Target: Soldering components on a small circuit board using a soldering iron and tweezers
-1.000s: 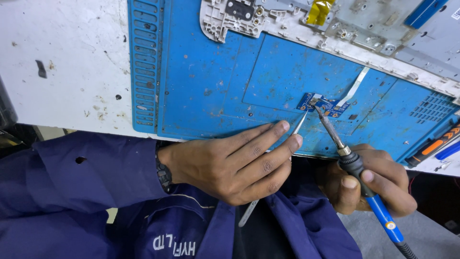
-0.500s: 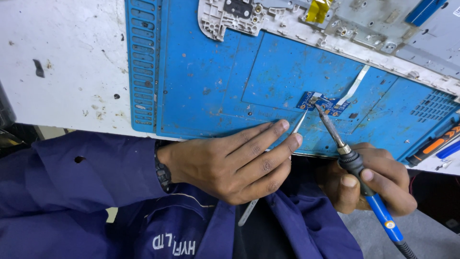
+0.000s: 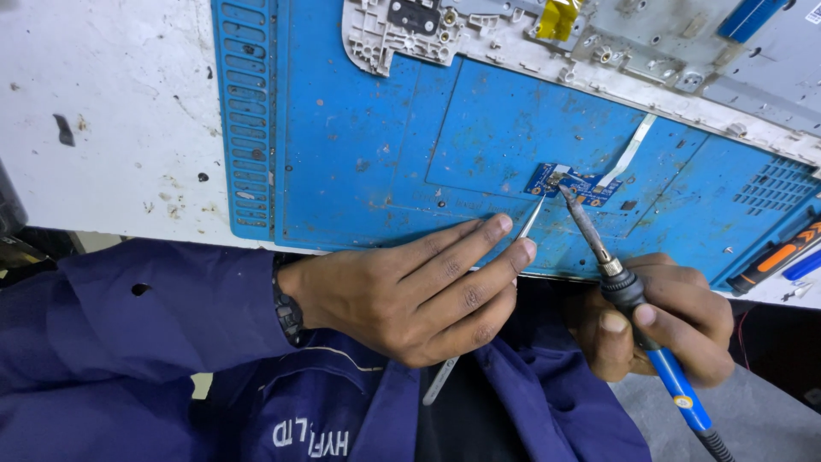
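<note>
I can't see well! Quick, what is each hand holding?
Left hand: closed on tweezers, tips at the small board.
Right hand: closed on a soldering iron, tip on the same board.

Left hand [image 3: 410, 291] comes in from 9 o'clock, forearm in a dark blue sleeve, black watch at the wrist. Palm down, fingers [image 3: 479, 244] stretched toward 2 o'clock and pinched together on a thin pair of tweezers [image 3: 530, 218], tips aimed at 1 o'clock. Right hand [image 3: 658, 321] sits at 4 o'clock of the left, curled in a pen grip round a soldering iron [image 3: 629, 295], thumb on top, knuckles toward 3 o'clock, the iron's tip pointing to 11 o'clock. Hands near, not touching.
</note>
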